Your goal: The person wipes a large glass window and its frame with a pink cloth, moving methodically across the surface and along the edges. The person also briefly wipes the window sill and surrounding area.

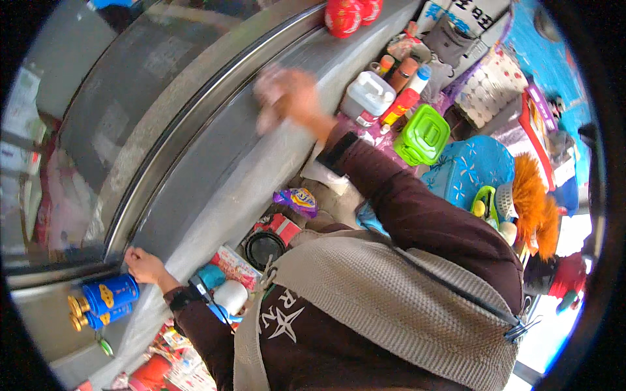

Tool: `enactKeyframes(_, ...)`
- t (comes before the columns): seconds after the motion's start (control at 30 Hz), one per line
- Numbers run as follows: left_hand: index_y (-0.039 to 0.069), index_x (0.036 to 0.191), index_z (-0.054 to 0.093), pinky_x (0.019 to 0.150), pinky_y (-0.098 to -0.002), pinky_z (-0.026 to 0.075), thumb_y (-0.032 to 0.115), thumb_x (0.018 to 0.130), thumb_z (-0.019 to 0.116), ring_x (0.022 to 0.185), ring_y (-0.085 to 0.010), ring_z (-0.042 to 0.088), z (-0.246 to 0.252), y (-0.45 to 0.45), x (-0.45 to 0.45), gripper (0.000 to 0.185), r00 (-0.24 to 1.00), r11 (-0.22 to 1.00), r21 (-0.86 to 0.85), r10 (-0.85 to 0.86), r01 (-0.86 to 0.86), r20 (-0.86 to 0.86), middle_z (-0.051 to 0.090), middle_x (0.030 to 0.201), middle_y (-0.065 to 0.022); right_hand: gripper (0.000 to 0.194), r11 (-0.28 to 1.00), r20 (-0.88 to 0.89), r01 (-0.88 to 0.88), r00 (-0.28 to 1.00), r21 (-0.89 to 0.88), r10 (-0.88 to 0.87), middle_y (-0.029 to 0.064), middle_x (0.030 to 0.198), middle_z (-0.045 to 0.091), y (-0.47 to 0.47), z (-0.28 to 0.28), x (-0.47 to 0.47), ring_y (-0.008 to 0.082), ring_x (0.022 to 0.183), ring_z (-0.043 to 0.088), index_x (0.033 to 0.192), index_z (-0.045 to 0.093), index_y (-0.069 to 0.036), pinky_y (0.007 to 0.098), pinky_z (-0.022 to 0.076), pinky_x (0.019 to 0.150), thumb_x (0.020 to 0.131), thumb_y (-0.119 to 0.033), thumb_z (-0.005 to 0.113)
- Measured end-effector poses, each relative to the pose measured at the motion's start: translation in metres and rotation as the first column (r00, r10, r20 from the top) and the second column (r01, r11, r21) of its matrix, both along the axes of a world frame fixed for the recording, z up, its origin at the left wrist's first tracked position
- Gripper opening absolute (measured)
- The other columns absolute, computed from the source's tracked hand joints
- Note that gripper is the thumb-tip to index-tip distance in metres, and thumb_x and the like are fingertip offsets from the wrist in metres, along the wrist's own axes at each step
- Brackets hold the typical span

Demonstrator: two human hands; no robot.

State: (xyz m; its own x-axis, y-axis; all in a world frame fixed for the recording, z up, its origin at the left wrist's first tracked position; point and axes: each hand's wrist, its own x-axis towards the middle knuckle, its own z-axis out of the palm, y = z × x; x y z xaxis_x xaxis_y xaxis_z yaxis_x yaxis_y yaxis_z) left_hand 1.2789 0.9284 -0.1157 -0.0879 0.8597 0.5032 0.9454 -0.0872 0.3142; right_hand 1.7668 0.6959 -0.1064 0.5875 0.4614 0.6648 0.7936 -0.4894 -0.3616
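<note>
A pale pinkish cloth (268, 100) lies bunched under my right hand (298, 97), which is blurred and presses it on the grey window sill (205, 141). My left hand (145, 266) rests at the sill's lower left end, by the corner of the metal window frame (161, 141); its fingers are curled, and whether they hold anything is unclear. Just below that hand stand two blue containers with gold tops (110, 293). Red round ornaments (345, 17) sit at the far end of the sill.
Beside the sill are a translucent plastic jug (368, 99), a red spray can (401, 106), a green lidded box (423, 135), a purple packet (297, 202) and a black round dish (264, 249). Farther right are a blue patterned cover (469, 163) and an orange fluffy duster (530, 205). Window glass borders the sill.
</note>
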Motion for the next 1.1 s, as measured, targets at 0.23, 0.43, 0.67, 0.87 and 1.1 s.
enactKeyframes(0.23, 0.019, 0.104, 0.066, 0.083, -0.0438, 0.038, 0.029, 0.089, 0.056, 0.094, -0.025, 0.06, -0.001, -0.007, 0.014, 0.021, 0.999, 0.988, 0.148, -0.032, 0.031, 0.001, 0.071, 0.093, 0.0011, 0.03, 0.997, 0.004, 0.068, 0.998, -0.034, -0.068, 0.0093, 0.116, 0.061, -0.005, 0.007, 0.043, 0.0318, 0.112, 0.053, 0.102, 0.07, -0.017, 0.0448, 0.0435, 0.093, 0.072, -0.02, 0.068)
enactKeyframes(0.43, 0.018, 0.102, 0.068, 0.082, -0.0426, 0.039, 0.024, 0.085, 0.061, 0.086, -0.0249, 0.061, 0.001, -0.01, 0.013, 0.019, 0.995, 0.978, 0.201, -0.078, 0.063, 0.068, 0.071, 0.088, -0.0003, 0.02, 0.899, 0.073, -0.434, 0.896, -0.06, 0.438, 0.0043, 0.111, 0.064, 0.07, 0.002, -0.127, 0.029, 0.103, 0.058, 0.087, 0.07, -0.019, 0.0399, 0.0472, 0.088, 0.068, -0.015, 0.065)
enactKeyframes(0.67, 0.016, 0.098, 0.069, 0.074, -0.0436, 0.048, 0.019, 0.082, 0.064, 0.084, -0.0298, 0.061, 0.004, -0.004, 0.014, 0.017, 0.992, 0.976, 0.183, -0.122, 0.114, 0.037, 0.069, 0.087, -0.0053, 0.023, 0.597, 0.111, -0.802, 0.592, -0.022, 0.798, 0.0003, 0.106, 0.063, 0.128, 0.012, -0.253, 0.0264, 0.094, 0.058, 0.09, 0.071, -0.021, 0.0397, 0.048, 0.081, 0.067, -0.023, 0.069)
enactKeyframes(0.87, 0.005, 0.109, 0.065, 0.076, -0.028, 0.05, 0.018, 0.094, 0.061, 0.081, -0.0125, 0.062, 0.028, -0.046, 0.011, 0.02, 0.58, 0.885, 0.122, -0.394, 0.45, 0.713, 0.066, 0.091, -0.0037, 0.025, 0.586, -0.737, -0.471, -0.25, 0.659, 0.628, 0.0077, 0.097, 0.068, 0.108, 0.054, -0.22, 0.0132, 0.081, 0.063, 0.109, 0.064, -0.002, 0.0283, 0.0518, 0.07, 0.084, -0.005, 0.065)
enactKeyframes(1.1, 0.01, 0.146, 0.031, 0.1, -0.0332, 0.042, 0.048, 0.097, 0.048, 0.12, -0.0216, 0.05, 0.021, -0.132, 0.088, 0.064, -0.501, 0.561, 0.39, 0.051, 0.73, 0.864, 0.046, 0.136, -0.0091, 0.049, 0.021, -0.432, -0.567, -0.603, 0.823, 0.671, 0.0091, 0.135, 0.05, 0.07, 0.067, -0.271, 0.0163, 0.125, 0.045, 0.137, 0.044, -0.003, 0.0339, 0.0338, 0.108, 0.101, -0.036, 0.047)
